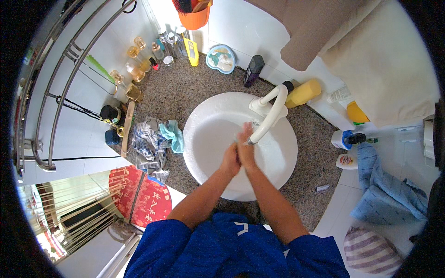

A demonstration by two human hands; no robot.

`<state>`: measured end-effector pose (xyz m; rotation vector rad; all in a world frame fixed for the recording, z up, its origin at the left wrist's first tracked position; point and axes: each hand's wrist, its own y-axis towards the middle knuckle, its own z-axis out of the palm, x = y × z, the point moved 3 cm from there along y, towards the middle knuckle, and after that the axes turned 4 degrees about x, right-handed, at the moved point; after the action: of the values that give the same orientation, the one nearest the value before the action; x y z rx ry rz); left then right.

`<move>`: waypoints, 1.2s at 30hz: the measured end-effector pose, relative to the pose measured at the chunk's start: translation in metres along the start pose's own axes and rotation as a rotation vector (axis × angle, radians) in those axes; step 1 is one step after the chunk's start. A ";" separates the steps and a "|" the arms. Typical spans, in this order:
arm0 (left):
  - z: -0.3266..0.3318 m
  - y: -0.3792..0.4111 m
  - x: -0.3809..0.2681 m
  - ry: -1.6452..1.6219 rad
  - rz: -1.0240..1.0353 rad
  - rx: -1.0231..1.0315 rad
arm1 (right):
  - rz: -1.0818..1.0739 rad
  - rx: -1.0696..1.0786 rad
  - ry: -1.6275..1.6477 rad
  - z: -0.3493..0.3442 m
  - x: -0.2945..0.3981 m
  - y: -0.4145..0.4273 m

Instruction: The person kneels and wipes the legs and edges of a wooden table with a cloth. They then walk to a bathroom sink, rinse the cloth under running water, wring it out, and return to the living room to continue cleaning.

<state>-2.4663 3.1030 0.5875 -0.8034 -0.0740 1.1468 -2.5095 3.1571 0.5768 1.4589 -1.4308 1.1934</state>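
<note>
Both hands are together over a round white washbasin (205,146), under the outlet of a curved white faucet (274,111). My left hand (230,160) presses against the palm side of my right hand (246,147), whose fingers point up towards the basin's back. Water runs over the right hand and splashes near the faucet's tip. No object shows in either hand; the surfaces between the palms are hidden. Left of the basin, a light-blue cloth (172,135) touches its rim, beside a crumpled grey and blue patterned cloth (149,139).
On the speckled stone counter (167,93) stand glass bottles (137,57), a yellow tube (192,52), a heart-shaped dish (220,59), a dark bottle (253,71) and a yellow bottle (304,93). A metal rack (69,80) is at left; towels (379,62) hang at upper right.
</note>
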 end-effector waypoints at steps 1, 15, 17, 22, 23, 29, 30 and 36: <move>-0.010 0.003 -0.017 -0.048 0.070 -0.025 | -0.130 0.113 -0.057 0.016 0.013 -0.024; -0.030 -0.018 -0.041 0.421 0.179 0.103 | 0.194 0.136 0.039 -0.031 -0.001 -0.007; -0.029 -0.017 -0.044 0.581 0.216 0.162 | 0.105 0.199 -0.259 -0.031 -0.002 -0.014; -0.065 -0.007 -0.046 0.576 0.198 0.108 | 0.423 0.021 0.448 -0.045 0.017 -0.003; -0.081 -0.001 -0.043 0.378 0.199 0.057 | 0.421 0.034 0.631 -0.040 0.015 -0.005; -0.022 -0.004 -0.039 -0.268 0.082 0.128 | 0.288 0.227 0.266 -0.006 0.050 -0.032; -0.019 0.000 -0.034 -0.207 0.158 0.158 | 0.041 0.205 -0.035 -0.001 0.038 -0.029; 0.014 -0.010 0.009 -0.175 -0.039 0.074 | 0.042 -0.149 -0.022 -0.016 0.026 0.011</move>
<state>-2.4602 3.1164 0.6005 -0.6327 -0.1907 1.1746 -2.5236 3.1642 0.6053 1.3491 -1.5383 1.0751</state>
